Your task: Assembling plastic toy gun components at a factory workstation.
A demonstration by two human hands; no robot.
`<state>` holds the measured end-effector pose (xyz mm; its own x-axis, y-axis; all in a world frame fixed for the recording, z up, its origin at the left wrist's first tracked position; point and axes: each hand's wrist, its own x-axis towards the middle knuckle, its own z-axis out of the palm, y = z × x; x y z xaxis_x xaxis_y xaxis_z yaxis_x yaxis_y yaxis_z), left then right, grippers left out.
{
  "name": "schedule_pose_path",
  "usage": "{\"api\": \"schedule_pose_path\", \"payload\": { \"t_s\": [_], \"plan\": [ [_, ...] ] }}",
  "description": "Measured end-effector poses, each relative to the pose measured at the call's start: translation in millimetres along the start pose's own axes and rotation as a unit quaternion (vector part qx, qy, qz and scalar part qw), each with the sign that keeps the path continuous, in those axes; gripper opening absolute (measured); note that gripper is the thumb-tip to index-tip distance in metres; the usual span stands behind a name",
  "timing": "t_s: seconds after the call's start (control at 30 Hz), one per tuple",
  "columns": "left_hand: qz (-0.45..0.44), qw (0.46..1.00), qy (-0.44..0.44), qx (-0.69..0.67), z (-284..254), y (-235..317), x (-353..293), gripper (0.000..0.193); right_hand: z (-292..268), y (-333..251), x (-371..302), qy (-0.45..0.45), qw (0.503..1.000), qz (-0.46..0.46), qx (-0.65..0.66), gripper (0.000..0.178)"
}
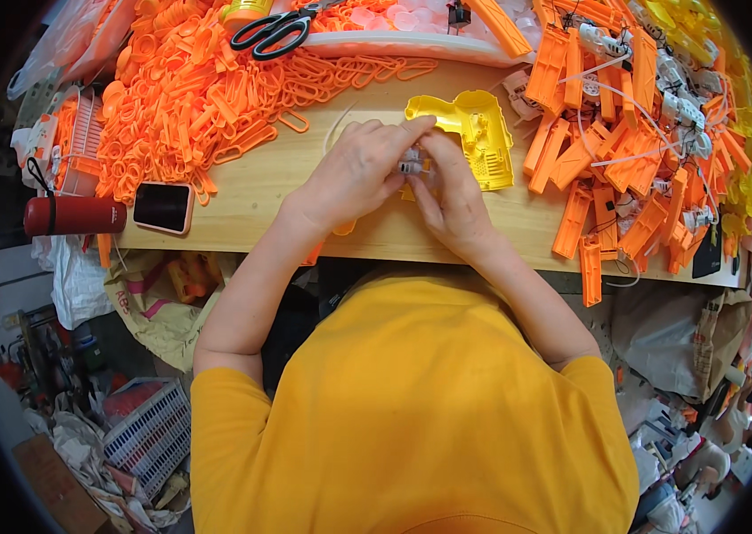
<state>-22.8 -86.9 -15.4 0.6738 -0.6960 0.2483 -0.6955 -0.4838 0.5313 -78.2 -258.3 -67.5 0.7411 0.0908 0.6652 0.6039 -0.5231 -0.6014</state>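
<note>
My left hand [360, 169] and my right hand [452, 196] meet over the middle of the table. Their fingers close round a small whitish, partly clear plastic part [412, 164], mostly covered by the fingers. Just beyond my right fingers lies a yellow plastic shell half [492, 151], its ribbed inner side facing up. A thin pale tube or wire [337, 125] curves out beside my left hand. Under my left wrist, bits of another yellow piece [345, 228] show at the table's near edge.
Loose orange plastic parts [189, 98] heap at the left, with black-handled scissors [280, 34] behind. A phone [162, 208] and a red flask [75, 216] lie at the left edge. Orange assemblies with wires [625, 151] pile at the right, beside yellow parts [745, 133].
</note>
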Motion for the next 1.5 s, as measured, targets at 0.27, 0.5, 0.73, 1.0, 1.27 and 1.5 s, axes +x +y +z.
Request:
{"api": "schedule_pose_path", "payload": {
  "t_s": [0.27,0.5,0.73,1.0,1.27,1.5],
  "plan": [
    [-0.089,0.992,0.095,-0.004,8,-8,-15,0.021,4,0,-3,-0.029,0.999,0.019,-0.001,0.038],
    [-0.037,0.978,0.159,0.131,19,15,-22,0.012,10,3,-5,0.0,1.0,0.016,-0.019,0.025],
    [0.008,0.97,0.182,0.161,31,18,-44,0.019,14,0,-6,0.012,0.999,0.023,-0.021,0.025],
    [-0.067,0.975,0.18,0.114,16,3,-38,0.017,12,-3,-1,-0.01,0.999,0.044,-0.024,0.028],
    [-0.052,0.977,0.124,0.165,-7,9,-18,0.006,11,-1,-1,-0.03,0.998,0.027,-0.04,0.03],
    [-0.061,0.971,0.009,0.232,-6,49,-38,0.003,12,6,3,-0.036,0.998,0.035,-0.045,0.027]
  ]
}}
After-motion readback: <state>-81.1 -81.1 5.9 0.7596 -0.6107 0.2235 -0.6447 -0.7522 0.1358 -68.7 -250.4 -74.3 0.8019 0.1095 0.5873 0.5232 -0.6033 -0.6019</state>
